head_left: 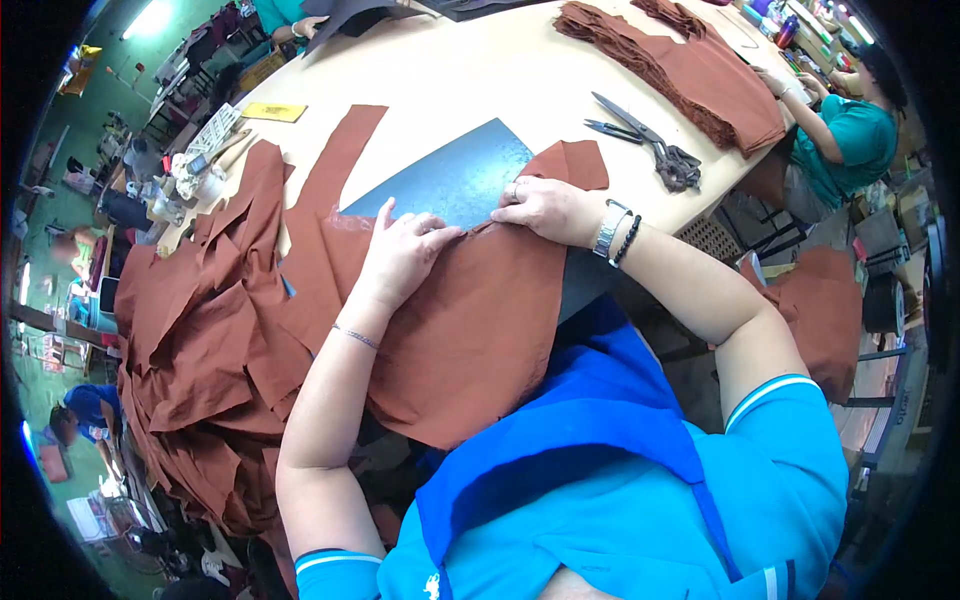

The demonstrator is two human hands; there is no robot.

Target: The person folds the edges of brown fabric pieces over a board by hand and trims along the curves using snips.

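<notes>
Both of my hands are at the upper edge of a rust-brown fabric piece [470, 340] that hangs over the table's near edge. My left hand [405, 250] pinches that edge with thumb and fingers, its index finger raised. To the right, my right hand [552, 210] grips the same edge with fingers pressed together. Beneath the cloth lies a dark blue-grey sheet [440, 180], partly covered. A rust-brown strip [345, 150] stretches away beyond my left hand. What the fingertips press between them is partly hidden by the fingers.
A heap of rust-brown fabric [215, 310] hangs off the table [450, 70] at left. Large scissors [655, 145] and small snips [612, 130] lie right. Stacked brown pieces [690, 70] sit at the far right, near a co-worker [850, 135]. A yellow card [274, 112] lies at upper left.
</notes>
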